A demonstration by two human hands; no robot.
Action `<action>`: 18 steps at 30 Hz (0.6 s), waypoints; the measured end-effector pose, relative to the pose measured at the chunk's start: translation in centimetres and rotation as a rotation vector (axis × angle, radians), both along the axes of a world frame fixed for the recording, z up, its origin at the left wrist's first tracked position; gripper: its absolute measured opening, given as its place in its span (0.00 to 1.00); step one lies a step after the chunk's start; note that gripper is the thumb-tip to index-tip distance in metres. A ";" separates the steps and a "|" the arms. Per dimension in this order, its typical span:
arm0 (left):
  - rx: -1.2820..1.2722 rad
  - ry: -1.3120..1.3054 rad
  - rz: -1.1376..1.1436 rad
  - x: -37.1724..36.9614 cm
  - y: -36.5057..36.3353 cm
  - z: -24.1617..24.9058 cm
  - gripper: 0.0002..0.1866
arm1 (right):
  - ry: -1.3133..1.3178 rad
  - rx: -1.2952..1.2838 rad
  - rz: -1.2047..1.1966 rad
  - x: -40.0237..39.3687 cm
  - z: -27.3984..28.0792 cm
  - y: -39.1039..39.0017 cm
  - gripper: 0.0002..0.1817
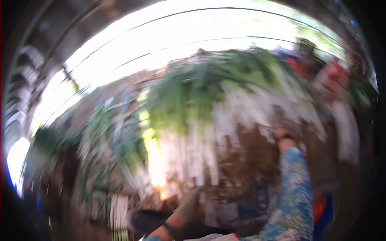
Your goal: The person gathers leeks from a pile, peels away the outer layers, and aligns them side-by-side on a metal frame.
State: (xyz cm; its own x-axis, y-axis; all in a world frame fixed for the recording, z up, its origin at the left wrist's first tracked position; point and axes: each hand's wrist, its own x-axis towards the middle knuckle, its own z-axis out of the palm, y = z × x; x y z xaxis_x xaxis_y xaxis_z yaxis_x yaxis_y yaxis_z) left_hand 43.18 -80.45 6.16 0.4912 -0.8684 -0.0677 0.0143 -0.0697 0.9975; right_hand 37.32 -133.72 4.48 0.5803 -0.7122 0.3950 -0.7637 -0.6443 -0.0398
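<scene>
Long leafy stalks with green tops and white lower ends [193, 104] lie in a wide heap across the middle, blurred by motion. My right hand [281, 128] reaches out to the white ends at the right of the heap, below a blue flowered sleeve; its fingers are smeared. Nearer to me, my left hand [189, 203] is beside the lower white ends at the middle bottom, its fingers too blurred to make out. Whether either hand holds a stalk cannot be seen.
A small bundle of white stalks [119, 213] stands at the lower left. More green stalks [106, 124] lie at the left. Red and white bags [334, 78] are at the upper right. Something red and blue [320, 211] shows beside my right sleeve.
</scene>
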 end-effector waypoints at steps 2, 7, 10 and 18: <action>0.118 0.412 0.080 -0.4 -0.2 -2.8 0.25 | 0.091 -0.006 -0.050 -0.1 -0.2 -0.3 0.21; 0.191 0.609 0.274 -0.9 -0.1 5.5 0.22 | 0.131 0.156 -0.002 3.0 0.5 -0.2 0.23; 0.001 0.629 0.177 -0.7 -0.8 -0.9 0.20 | -0.514 0.995 0.322 3.7 1.6 1.1 0.15; -0.110 0.255 0.182 -0.5 1.2 3.0 0.19 | -0.785 0.551 0.505 4.7 1.2 22.9 0.14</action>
State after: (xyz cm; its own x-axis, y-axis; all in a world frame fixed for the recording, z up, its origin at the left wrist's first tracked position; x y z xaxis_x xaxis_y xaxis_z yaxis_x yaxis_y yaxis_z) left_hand 42.66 -79.21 9.21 0.6183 -0.7768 -0.1197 0.2673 0.0646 0.9615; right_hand 42.00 -110.83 5.64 0.5815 -0.6549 0.4826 -0.0504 -0.6211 -0.7821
